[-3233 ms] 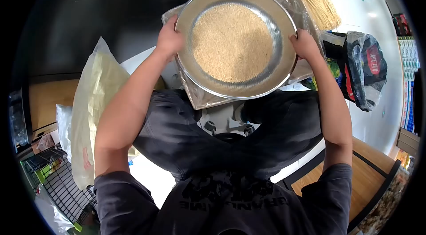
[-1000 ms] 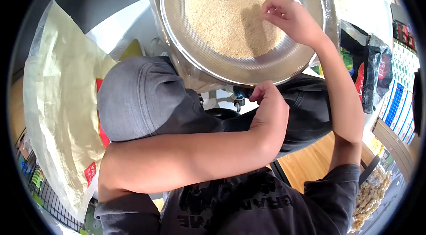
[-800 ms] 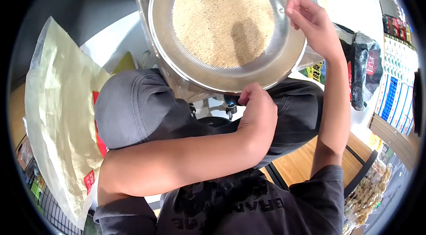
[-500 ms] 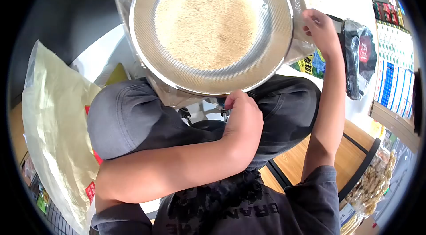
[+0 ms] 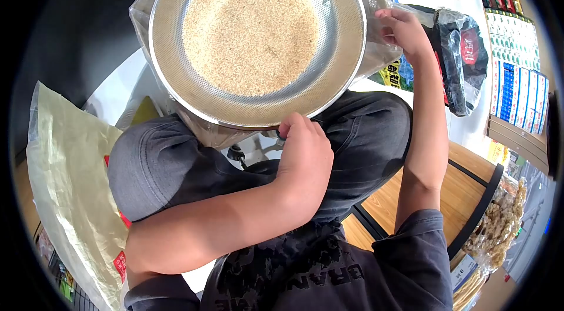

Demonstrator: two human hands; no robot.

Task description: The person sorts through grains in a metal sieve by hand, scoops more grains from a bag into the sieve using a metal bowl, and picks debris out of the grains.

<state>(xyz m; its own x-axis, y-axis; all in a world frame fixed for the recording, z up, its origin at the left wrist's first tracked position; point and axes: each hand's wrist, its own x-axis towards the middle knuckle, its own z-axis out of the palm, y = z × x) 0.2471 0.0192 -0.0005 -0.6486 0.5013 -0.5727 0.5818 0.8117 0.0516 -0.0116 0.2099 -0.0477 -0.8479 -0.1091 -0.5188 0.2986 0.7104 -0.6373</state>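
Observation:
A large round metal sieve (image 5: 338, 58) holds a bed of fine tan grains (image 5: 252, 35). It sits above my lap, over a clear plastic bag (image 5: 382, 49) that spreads out around it. My left hand (image 5: 305, 145) is closed at the sieve's near rim, its fingertips partly hidden beneath the edge. To the right of the sieve, my right hand (image 5: 400, 30) has its fingers bent together on the clear bag, a little apart from the metal rim.
A large pale yellow bag (image 5: 70, 176) stands at the left. On the white table at right lie a black package (image 5: 464, 61) and a yellow-blue packet (image 5: 396, 73). Shelves of boxes (image 5: 517, 93) and bagged dried goods (image 5: 496, 229) are farther right, near a wooden stool (image 5: 405, 205).
The sieve and both hands appear farther left, with the whole view shifted somewhat the same way. The darker patch of grains has spread toward the middle of the sieve.

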